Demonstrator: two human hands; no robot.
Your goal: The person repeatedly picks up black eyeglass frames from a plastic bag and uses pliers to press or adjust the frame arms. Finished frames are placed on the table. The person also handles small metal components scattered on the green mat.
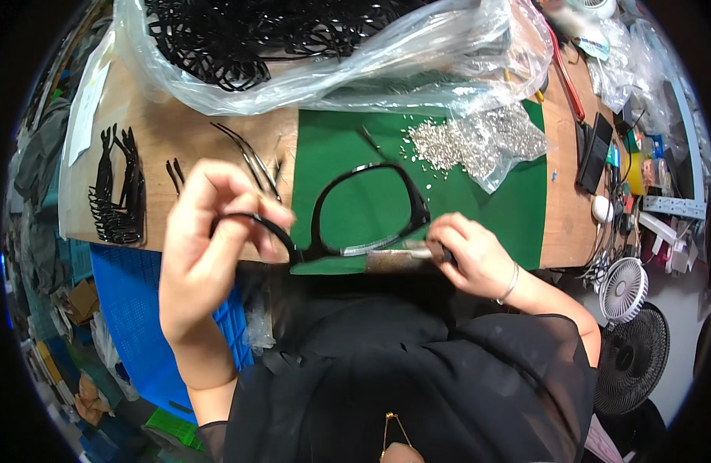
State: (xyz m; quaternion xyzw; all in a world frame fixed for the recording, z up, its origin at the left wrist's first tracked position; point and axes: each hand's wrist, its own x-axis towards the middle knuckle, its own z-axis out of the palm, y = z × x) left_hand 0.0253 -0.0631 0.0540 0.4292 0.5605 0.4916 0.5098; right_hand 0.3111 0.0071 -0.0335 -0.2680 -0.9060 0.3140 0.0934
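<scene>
A black glasses frame [315, 208] is held up over the near part of a green mat [336, 147]. My left hand [216, 231] pinches its left part, the fingers covering much of that side. The right rim stands in full view, without any tint in it. My right hand [467, 255] is closed beside the frame's right end, round a small dark thing [448, 253] mostly hidden by the fingers. Behind the frame on the mat are many small silvery metal pieces [440, 144], some spilling from a clear bag [498, 154]. A small dark piece [369, 139] lies near them.
A big clear plastic bag [332, 89] of black frames [216, 46] spans the table's back. Black temple arms [120, 193] lie stacked at left, tweezers [251, 158] nearer the middle. A phone [595, 154] and cables lie right. Below are a blue crate [132, 309] and fans [624, 289].
</scene>
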